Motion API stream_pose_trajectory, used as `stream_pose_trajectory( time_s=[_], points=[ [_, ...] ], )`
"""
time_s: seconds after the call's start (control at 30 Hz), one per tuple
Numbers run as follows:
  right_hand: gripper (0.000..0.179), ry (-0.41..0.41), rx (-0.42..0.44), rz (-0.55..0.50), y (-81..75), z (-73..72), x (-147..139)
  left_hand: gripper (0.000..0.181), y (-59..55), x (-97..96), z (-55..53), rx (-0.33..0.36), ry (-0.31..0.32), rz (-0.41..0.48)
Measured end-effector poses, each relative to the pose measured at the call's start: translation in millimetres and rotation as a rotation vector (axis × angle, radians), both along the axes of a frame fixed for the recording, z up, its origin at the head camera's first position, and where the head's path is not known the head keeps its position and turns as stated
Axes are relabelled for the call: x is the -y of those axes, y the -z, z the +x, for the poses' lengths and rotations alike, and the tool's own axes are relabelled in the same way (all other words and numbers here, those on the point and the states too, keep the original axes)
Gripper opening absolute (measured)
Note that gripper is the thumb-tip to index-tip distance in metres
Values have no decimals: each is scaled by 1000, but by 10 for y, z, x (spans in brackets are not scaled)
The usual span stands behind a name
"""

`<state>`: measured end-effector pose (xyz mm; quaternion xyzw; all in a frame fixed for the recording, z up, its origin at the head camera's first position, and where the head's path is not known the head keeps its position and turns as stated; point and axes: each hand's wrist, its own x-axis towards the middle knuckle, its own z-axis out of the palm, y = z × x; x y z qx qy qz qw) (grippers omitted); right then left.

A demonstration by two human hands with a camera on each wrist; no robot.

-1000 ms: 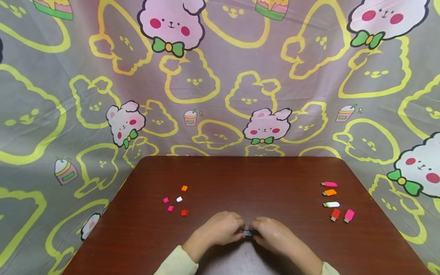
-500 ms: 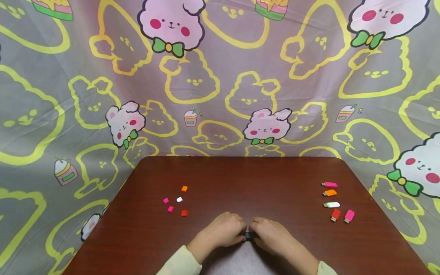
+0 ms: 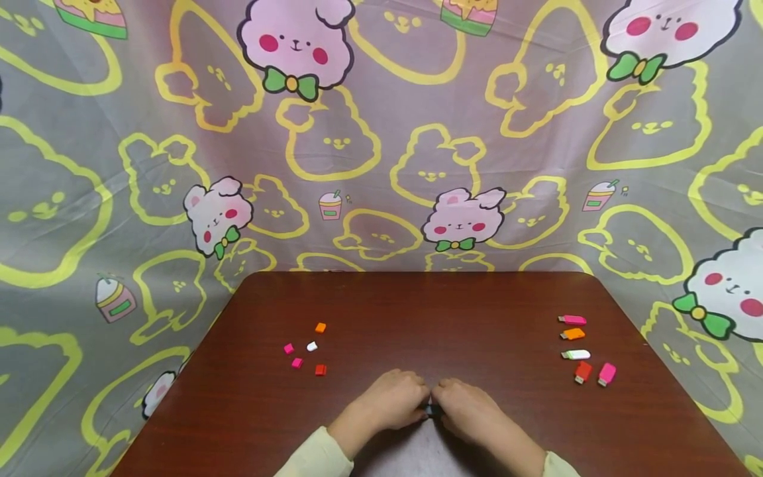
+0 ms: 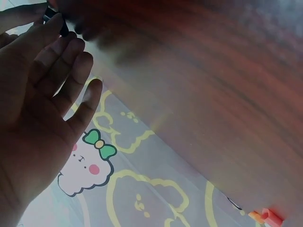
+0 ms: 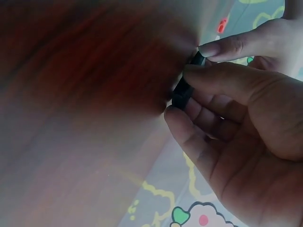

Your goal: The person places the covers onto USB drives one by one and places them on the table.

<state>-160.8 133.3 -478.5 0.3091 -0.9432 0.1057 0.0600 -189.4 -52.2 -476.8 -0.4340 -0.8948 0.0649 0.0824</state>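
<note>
A small black USB stick [image 3: 434, 411] is between my two hands near the front of the table. My left hand [image 3: 398, 399] pinches its left end, and my right hand [image 3: 472, 412] pinches the right end. In the right wrist view, the thumb and fingers of my right hand [image 5: 236, 127] hold the black stick [image 5: 181, 94], while the left thumb touches its far end. The left wrist view has my left hand [image 4: 42, 104] at the stick [image 4: 64, 29], its other fingers loosely bent. Fingers cover most of the stick, so whether its cap is fully seated cannot be seen.
Uncapped USB sticks lie at the right: pink [image 3: 573, 320], orange [image 3: 574, 334], white [image 3: 577, 355], red [image 3: 583, 372] and another pink [image 3: 607, 374]. Small caps lie at the left, including orange [image 3: 320, 327], white [image 3: 312, 346] and red [image 3: 320, 370]. A patterned cloth [image 3: 381, 165] surrounds the brown table [image 3: 441, 311].
Both hands have come slightly closer together and a little nearer the front edge. Less of the black stick shows between them. The loose sticks and caps stay put.
</note>
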Motion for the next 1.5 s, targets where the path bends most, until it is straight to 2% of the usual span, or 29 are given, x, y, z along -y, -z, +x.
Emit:
stream_pose_trajectory(
  time_s=[0.2,0.43,0.73,0.87,1.03,1.17,1.3,1.5],
  points=[
    [23,-18,-20,8,3,17,5,22,-6,6,16,6,-6,7],
    [22,4,44,7,-8,20,-1,21,0,10,30,27,-17,24],
    [23,5,59,10,-21,29,-15,24,-2,12,26,54,-19,46],
    [22,3,80,-4,-46,35,-47,24,-15,33,19,91,-27,44],
    [21,19,109,-13,-111,13,-130,31,-53,120,-24,103,-73,70],
    [21,39,75,-5,-154,-24,-243,38,-100,225,-67,101,-120,96],
    [24,67,56,-21,-184,-48,-399,36,-147,354,-101,118,-170,127],
    [31,118,96,-10,-208,-59,-610,34,-138,537,-112,150,-218,141]
  ],
)
